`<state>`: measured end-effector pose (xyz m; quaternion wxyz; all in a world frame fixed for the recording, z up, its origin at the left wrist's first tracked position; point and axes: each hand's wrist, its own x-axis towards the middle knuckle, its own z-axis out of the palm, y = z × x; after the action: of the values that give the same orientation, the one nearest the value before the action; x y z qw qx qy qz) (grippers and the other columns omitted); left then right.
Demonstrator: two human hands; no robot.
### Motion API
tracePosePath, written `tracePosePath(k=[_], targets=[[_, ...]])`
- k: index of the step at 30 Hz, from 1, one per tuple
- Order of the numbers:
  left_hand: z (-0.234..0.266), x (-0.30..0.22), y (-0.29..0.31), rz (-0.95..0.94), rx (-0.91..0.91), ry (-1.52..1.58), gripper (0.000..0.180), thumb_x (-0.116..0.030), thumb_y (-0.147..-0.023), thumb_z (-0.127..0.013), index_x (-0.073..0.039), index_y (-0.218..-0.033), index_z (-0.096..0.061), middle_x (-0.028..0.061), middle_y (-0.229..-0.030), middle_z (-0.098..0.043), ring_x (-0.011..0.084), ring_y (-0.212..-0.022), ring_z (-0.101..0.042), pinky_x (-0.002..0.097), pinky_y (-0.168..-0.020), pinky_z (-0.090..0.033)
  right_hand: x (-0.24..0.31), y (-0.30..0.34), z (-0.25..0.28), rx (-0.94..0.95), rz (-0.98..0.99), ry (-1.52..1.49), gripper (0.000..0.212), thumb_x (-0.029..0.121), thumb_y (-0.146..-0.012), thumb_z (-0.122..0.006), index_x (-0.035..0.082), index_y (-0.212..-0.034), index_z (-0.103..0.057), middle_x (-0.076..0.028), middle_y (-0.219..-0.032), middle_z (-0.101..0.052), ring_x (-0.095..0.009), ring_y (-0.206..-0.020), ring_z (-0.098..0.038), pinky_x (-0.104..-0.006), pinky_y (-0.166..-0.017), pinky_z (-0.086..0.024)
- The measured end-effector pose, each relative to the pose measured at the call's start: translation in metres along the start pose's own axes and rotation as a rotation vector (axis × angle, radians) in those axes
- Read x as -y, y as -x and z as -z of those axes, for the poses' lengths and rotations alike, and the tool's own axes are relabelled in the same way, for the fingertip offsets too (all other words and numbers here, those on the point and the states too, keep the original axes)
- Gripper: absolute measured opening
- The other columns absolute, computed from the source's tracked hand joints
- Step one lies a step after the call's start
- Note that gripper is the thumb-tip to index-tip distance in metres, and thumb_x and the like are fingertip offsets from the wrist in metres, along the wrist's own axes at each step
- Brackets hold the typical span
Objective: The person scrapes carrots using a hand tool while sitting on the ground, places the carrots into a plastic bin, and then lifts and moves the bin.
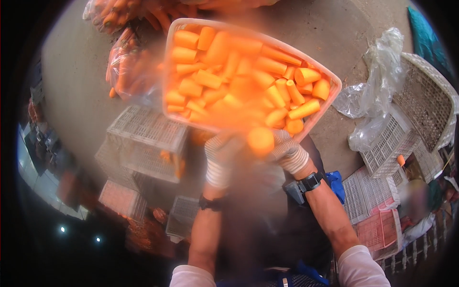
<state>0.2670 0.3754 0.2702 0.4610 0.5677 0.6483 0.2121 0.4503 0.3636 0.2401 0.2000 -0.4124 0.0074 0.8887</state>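
A pale pink-rimmed basket point(330, 98) full of peeled, cut carrot pieces point(275, 95) lies just beyond my hands. My right hand point(289, 152), in a light glove with a striped cuff, is closed around a carrot piece point(261, 141) whose round cut end shows. My left hand point(221, 155), gloved the same way, is close on the other side of that piece. Motion and a hazy smear hide its fingers, so whether it touches the carrot or holds anything is unclear. Both hands are at the basket's near edge.
Clear plastic bags of carrots point(129, 62) lie on the floor at the far left. White plastic crates point(146, 138) stand left of my hands. More crates point(368, 191) and a crumpled clear plastic sheet point(377, 81) are on the right. A blurry haze covers the middle.
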Motion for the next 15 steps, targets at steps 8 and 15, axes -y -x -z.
tracePosePath(k=[8,15], targets=[[0.034,0.019,0.012,0.758,-0.260,0.491,0.011,-0.004,-0.082,-0.060,0.001,-0.089,-0.066,0.0030,-0.080,-0.062,0.0102,-0.067,-0.055,0.0243,-0.061,-0.047,0.005,0.000,-0.004,0.057,-0.130,-0.454,0.059,0.017,-0.068,-0.075,-0.004,-0.118,-0.052,-0.020,-0.103,-0.060,-0.028,-0.083,-0.061,-0.0359,-0.071,-0.052],[0.093,0.248,0.140,1.105,-0.380,0.585,0.019,-0.001,-0.080,-0.060,0.001,-0.099,-0.066,0.0113,-0.084,-0.065,0.0212,-0.065,-0.061,0.0315,-0.060,-0.051,-0.013,-0.018,-0.019,-0.158,-0.108,-0.413,0.059,0.020,-0.071,-0.076,-0.003,-0.118,-0.049,-0.019,-0.097,-0.058,-0.025,-0.079,-0.060,-0.0273,-0.051,-0.049]])
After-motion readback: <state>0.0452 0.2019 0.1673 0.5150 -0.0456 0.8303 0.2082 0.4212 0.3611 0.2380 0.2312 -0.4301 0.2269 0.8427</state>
